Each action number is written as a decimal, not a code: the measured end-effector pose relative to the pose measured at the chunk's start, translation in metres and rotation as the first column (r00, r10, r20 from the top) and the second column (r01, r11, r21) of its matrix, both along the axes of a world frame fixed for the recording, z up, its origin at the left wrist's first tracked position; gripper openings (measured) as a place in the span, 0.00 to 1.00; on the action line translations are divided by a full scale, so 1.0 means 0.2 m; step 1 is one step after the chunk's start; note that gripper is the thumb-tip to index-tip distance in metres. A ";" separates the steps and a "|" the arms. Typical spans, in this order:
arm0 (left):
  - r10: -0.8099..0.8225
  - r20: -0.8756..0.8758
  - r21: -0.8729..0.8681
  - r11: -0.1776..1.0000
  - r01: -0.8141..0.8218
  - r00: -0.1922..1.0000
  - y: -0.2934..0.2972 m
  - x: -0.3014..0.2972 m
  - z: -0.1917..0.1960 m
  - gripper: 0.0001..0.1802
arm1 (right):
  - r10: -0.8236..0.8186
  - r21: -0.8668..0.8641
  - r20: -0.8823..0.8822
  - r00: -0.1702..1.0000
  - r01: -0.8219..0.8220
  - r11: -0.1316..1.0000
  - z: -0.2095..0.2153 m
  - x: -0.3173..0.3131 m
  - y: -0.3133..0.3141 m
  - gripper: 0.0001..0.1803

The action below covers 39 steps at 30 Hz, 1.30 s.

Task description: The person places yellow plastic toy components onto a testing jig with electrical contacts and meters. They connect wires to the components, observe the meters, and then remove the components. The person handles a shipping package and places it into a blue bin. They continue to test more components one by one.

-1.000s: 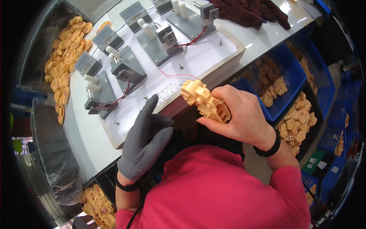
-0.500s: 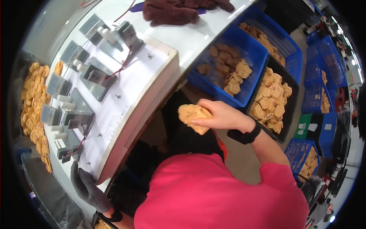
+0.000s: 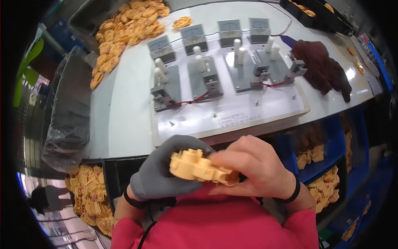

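A yellow moulded plastic part (image 3: 191,167) is held in front of my body, just short of the bench's front edge. My left hand (image 3: 159,170), in a grey glove, has its fingers closed around the part's left end. My bare right hand (image 3: 258,169) grips the right end between thumb and fingers, which hide some of it. Beyond both hands lies a white fixture board (image 3: 244,106) with several grey clamp stations (image 3: 205,76), pairs of white posts (image 3: 199,60) and small panel meters (image 3: 194,36). No part sits visibly on the posts.
Loose yellow parts (image 3: 132,25) are heaped at the bench's far left. A dark plastic-wrapped box (image 3: 68,112) stands at left, above a bin of parts (image 3: 89,195). Maroon cloth (image 3: 321,66) lies right of the board; blue crates (image 3: 331,141) stand below right.
The view has turned left to face the bench. My right hand has brought the yellow part in front of me. My left hand has left the board's edge and taken hold of it too.
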<state>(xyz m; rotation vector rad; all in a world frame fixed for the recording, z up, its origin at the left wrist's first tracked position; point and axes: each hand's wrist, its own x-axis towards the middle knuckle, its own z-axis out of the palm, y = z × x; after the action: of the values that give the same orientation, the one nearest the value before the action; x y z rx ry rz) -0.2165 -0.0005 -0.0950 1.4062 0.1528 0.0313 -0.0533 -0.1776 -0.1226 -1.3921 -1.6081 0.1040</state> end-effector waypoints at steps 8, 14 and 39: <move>0.671 0.442 0.456 0.402 -0.794 0.595 0.29 -0.21 0.11 0.27 | -0.075 0.062 -0.197 0.978 0.089 0.994 0.00 -0.02 0.42 0.32; 0.464 0.496 0.599 0.429 -0.676 0.734 0.64 -0.11 0.08 0.29 | -0.126 0.006 -0.243 0.962 0.131 0.991 -0.08 -0.07 0.62 0.26; -0.137 0.257 0.956 -0.110 -0.273 0.957 0.74 0.36 0.13 0.21 | -0.048 0.132 -0.396 0.917 0.109 0.985 -0.19 -0.10 0.64 0.19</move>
<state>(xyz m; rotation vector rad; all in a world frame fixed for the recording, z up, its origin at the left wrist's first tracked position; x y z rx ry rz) -0.1446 0.1466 -0.0694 3.0334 -0.1114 0.5881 -0.0738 -0.0492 -0.1605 -1.2252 -1.1998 0.1959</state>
